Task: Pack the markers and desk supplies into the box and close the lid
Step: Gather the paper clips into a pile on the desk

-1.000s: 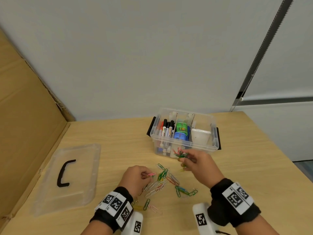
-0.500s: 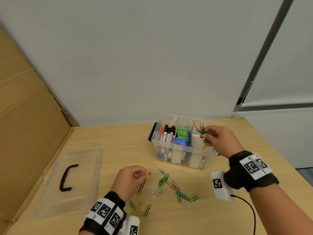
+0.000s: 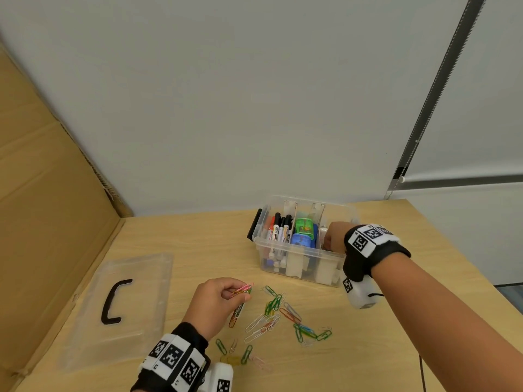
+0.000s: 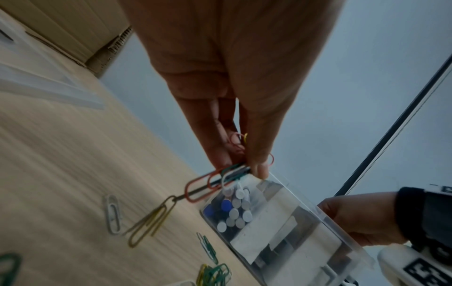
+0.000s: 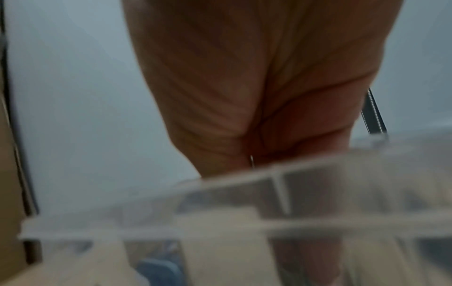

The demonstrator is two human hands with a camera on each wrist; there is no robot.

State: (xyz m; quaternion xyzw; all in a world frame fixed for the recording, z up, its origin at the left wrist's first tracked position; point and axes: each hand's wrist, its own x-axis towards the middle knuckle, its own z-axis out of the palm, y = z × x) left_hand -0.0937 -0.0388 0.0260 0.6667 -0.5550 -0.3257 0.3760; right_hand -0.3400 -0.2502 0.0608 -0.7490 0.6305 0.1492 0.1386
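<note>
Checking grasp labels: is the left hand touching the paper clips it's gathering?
Touching. The left wrist view shows the left hand with its fingertips pinching several paper clips.

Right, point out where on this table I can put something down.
Bare wood lies between the lid and the clear box, behind the left hand, and along the table's right edge beyond the right hand. The front middle is crowded with loose paper clips, and the box's compartments look filled.

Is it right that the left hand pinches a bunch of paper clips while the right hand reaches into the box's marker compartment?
Not quite. The left hand does pinch paper clips, but the head view shows the right hand in the box's rightmost compartment, not among the markers.
</note>
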